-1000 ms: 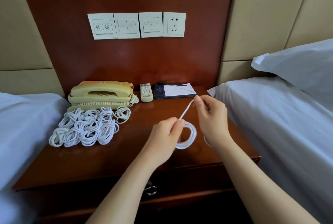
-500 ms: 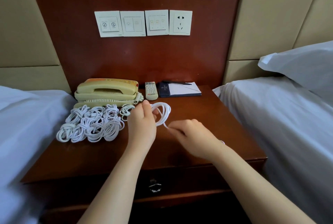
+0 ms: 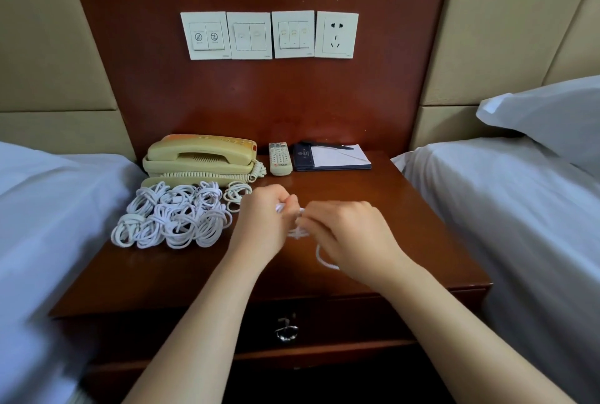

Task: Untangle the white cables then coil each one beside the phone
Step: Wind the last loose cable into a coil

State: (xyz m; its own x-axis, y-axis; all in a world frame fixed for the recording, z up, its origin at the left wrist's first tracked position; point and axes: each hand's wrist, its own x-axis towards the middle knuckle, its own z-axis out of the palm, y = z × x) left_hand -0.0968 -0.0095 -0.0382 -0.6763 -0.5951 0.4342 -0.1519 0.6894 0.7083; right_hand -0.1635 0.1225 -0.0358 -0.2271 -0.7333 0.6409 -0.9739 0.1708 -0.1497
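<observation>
Over the wooden nightstand [image 3: 406,209], my left hand [image 3: 263,221] and right hand [image 3: 350,234] both pinch one white cable [image 3: 321,257]; I should wind small, even loops.

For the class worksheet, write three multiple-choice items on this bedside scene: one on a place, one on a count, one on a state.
1. Where does the remote lie? A on a bed; B between phone and notepad; C in the drawer.
2. How many wall plates hang above the nightstand? A two; B four; C six.
3. The white cable in front is: A lying untouched; B plugged in; C held in both hands.
Key: 1 B, it sits between the two; 2 B, four hang side by side; 3 C, left hand and right hand both hold it.
</observation>
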